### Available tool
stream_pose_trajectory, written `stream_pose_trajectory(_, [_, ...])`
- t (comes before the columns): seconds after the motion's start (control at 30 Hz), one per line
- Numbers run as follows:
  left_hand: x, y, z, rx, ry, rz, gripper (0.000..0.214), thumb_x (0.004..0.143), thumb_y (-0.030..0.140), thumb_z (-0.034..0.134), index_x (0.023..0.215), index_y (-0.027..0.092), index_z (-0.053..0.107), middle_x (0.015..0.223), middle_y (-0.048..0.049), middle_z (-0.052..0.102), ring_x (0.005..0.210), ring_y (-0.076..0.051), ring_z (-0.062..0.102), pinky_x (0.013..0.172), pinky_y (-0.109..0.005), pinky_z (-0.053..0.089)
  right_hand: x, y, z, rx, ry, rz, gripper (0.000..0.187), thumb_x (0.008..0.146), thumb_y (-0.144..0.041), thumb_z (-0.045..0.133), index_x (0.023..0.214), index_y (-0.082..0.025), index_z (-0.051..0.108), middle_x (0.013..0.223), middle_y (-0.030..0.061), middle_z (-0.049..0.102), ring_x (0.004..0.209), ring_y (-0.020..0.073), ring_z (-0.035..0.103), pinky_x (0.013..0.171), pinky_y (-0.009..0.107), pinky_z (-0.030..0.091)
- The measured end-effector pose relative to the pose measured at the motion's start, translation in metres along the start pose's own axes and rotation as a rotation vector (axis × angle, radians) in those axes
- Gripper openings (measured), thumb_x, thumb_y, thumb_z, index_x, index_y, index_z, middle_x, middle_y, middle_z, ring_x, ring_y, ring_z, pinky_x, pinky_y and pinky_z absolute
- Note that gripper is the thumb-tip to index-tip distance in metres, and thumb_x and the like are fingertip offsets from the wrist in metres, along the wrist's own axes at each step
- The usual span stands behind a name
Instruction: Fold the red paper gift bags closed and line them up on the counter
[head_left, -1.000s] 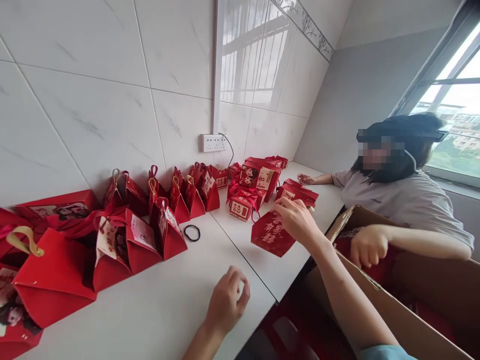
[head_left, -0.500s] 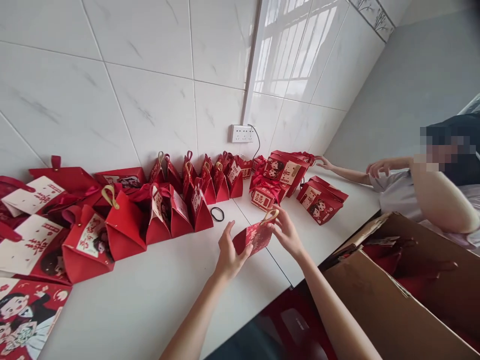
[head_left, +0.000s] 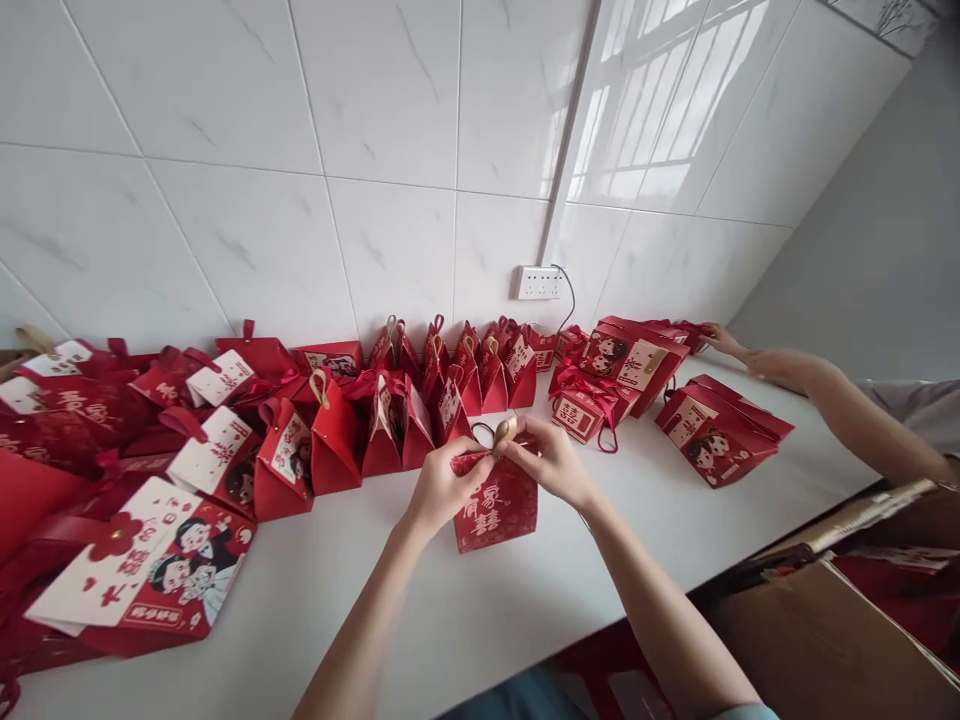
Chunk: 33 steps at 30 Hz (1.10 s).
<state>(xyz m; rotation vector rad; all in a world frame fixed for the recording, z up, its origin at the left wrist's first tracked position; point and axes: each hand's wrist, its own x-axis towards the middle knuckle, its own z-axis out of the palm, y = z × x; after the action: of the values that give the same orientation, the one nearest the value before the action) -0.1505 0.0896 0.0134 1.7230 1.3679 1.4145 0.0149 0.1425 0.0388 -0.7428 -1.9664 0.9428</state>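
Observation:
A small red gift box [head_left: 496,512] with pale lettering faces me at the middle of the white table [head_left: 337,620]. My left hand [head_left: 448,482] pinches its top edge at the left. On the right, my right hand [head_left: 549,460] has its fingers closed on the gold ribbon loop [head_left: 508,430] at the top. The fingertips of both hands nearly meet there. Just behind them lies a black ring-shaped band [head_left: 483,434], partly hidden. The hands cover much of the box's upper edge.
Rows of red gift boxes [head_left: 336,445] stand along the tiled wall at the left. A larger white-and-red box [head_left: 161,575] is nearer me. At the right are more boxes [head_left: 720,430], a cardboard carton [head_left: 817,630] and another person's arm [head_left: 847,400]. A power strip [head_left: 540,283] is on the wall.
The view has swung left. The gift box has gone from tilted in my hands to upright with its lettered side toward me. My left hand has shifted up to its top edge.

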Motion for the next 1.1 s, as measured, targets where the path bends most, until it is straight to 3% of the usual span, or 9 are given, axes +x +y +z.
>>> stream_pose_trajectory(0.17, [0.015, 0.037, -0.027, 0.003, 0.084, 0.054, 0.021, 0.080, 0.037, 0.063, 0.084, 0.018, 0.067, 0.082, -0.0017, 0.071, 0.078, -0.017, 0.066, 0.071, -0.024, 0.051, 0.029, -0.032, 0.015, 0.182, 0.151, -0.070, 0.025, 0.079, -0.040, 0.067, 0.071, -0.019, 0.058, 0.065, -0.0008, 0.064, 0.057, 0.0109, 0.055, 0.053, 0.022, 0.044])
stream_pose_trajectory(0.33, [0.016, 0.065, -0.047, 0.055, 0.166, 0.112, 0.015, 0.083, 0.032, 0.062, 0.080, 0.019, 0.066, 0.078, 0.0002, 0.070, 0.076, -0.014, 0.064, 0.071, -0.022, 0.049, 0.038, -0.059, 0.025, 0.234, 0.249, -0.134, 0.022, 0.078, -0.036, 0.070, 0.069, -0.018, 0.062, 0.063, -0.0019, 0.064, 0.054, 0.0087, 0.055, 0.050, 0.019, 0.044])
stream_pose_trajectory(0.5, [0.007, 0.074, -0.058, 0.155, 0.088, 0.058, 0.011, 0.082, 0.025, 0.059, 0.075, 0.019, 0.065, 0.070, 0.0030, 0.066, 0.068, -0.011, 0.060, 0.064, -0.018, 0.048, 0.035, -0.065, 0.029, 0.285, 0.223, -0.122, 0.022, 0.080, -0.033, 0.070, 0.066, -0.018, 0.062, 0.059, -0.0033, 0.064, 0.049, 0.0060, 0.053, 0.046, 0.015, 0.043])
stream_pose_trajectory(0.63, [0.005, 0.078, -0.055, 0.139, 0.104, -0.046, 0.013, 0.081, 0.025, 0.059, 0.071, 0.018, 0.063, 0.058, 0.0047, 0.060, 0.051, -0.008, 0.052, 0.048, -0.016, 0.042, 0.033, -0.065, 0.030, 0.287, 0.211, -0.129, 0.021, 0.082, -0.029, 0.069, 0.066, -0.018, 0.060, 0.057, -0.0049, 0.062, 0.047, 0.0045, 0.051, 0.042, 0.013, 0.040])
stream_pose_trajectory(0.87, [0.009, 0.089, -0.037, -0.015, 0.279, -0.087, 0.010, 0.077, 0.028, 0.066, 0.071, 0.021, 0.070, 0.066, 0.0036, 0.069, 0.062, -0.011, 0.063, 0.057, -0.017, 0.048, 0.028, -0.064, 0.022, 0.208, 0.244, -0.195, 0.018, 0.085, -0.024, 0.066, 0.070, -0.020, 0.058, 0.061, -0.0070, 0.060, 0.050, 0.0032, 0.051, 0.045, 0.012, 0.039])
stream_pose_trajectory(1.0, [0.011, 0.090, -0.035, -0.008, 0.364, -0.193, 0.011, 0.075, 0.030, 0.067, 0.070, 0.022, 0.072, 0.063, 0.0042, 0.069, 0.060, -0.011, 0.062, 0.057, -0.018, 0.047, 0.024, -0.066, 0.010, 0.131, 0.101, -0.197, 0.005, 0.090, -0.024, 0.059, 0.086, -0.022, 0.062, 0.071, -0.0048, 0.061, 0.054, 0.0049, 0.050, 0.046, 0.015, 0.038])
stream_pose_trajectory(1.1, [0.011, 0.091, -0.035, 0.016, 0.373, -0.212, 0.018, 0.077, 0.036, 0.065, 0.068, 0.021, 0.071, 0.060, 0.0027, 0.067, 0.057, -0.012, 0.060, 0.052, -0.020, 0.046, 0.021, -0.067, 0.003, 0.093, 0.027, -0.178, 0.009, 0.090, -0.022, 0.057, 0.098, -0.023, 0.062, 0.073, -0.0040, 0.062, 0.053, 0.0058, 0.048, 0.043, 0.017, 0.035])
